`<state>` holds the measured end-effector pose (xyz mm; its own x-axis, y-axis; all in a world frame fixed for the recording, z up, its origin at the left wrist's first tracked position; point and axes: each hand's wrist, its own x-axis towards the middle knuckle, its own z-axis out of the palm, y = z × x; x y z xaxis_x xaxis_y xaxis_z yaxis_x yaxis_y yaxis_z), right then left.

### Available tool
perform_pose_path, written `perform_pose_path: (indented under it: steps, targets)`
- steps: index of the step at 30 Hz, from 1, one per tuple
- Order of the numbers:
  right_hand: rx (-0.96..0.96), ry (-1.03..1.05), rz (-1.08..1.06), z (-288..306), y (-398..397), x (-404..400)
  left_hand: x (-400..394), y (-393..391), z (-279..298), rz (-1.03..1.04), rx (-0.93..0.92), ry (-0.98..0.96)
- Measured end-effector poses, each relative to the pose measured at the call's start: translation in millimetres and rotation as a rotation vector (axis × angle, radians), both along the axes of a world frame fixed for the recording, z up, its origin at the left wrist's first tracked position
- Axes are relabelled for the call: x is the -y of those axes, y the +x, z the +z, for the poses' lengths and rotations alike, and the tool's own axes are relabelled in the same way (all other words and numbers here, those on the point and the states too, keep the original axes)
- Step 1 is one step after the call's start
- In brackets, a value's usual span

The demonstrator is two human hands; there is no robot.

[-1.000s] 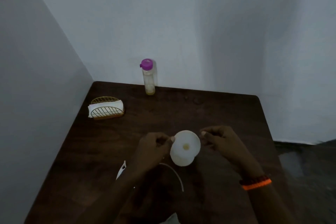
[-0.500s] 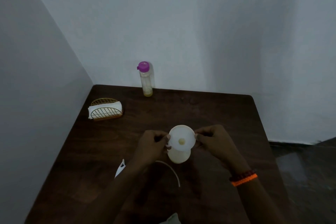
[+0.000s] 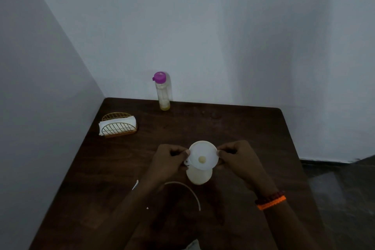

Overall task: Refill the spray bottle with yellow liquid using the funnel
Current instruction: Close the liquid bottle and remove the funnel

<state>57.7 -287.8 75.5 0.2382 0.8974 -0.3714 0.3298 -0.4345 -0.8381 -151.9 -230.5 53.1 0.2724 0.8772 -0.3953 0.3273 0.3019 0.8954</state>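
A white funnel (image 3: 203, 154) sits upright in the mouth of a pale spray bottle (image 3: 198, 176) at the middle of the dark wooden table (image 3: 243, 128). My left hand (image 3: 168, 160) pinches the funnel's left rim and my right hand (image 3: 237, 158) pinches its right rim. A clear bottle with a purple cap (image 3: 161, 90) holds a little yellow liquid and stands at the table's far edge against the wall. The sprayer's thin white tube (image 3: 188, 191) curves on the table below my left hand; the sprayer head (image 3: 135, 184) is mostly hidden by my left arm.
A gold wire holder with white napkins (image 3: 118, 125) stands at the table's left side. Walls close in the table on the left and back. The table's right edge drops to a dark floor (image 3: 345, 189).
The funnel has gone from tilted toward me to upright on the spray bottle. Both hands moved slightly up the table and now hold its rim on either side.
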Motion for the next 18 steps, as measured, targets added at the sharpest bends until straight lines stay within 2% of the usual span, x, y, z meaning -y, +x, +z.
perform_pose_path:
  steps: [9,14,18]
  targets:
    - [0.052,0.144,0.083,16,9,-10,-14,-6,22,-0.071,0.053,0.083]
    - [0.088,0.221,0.118,24,12,-34,-42,-6,29,-0.114,-0.016,0.206]
    - [0.209,0.282,0.150,17,15,-69,-76,-4,22,-0.135,-0.108,0.336]
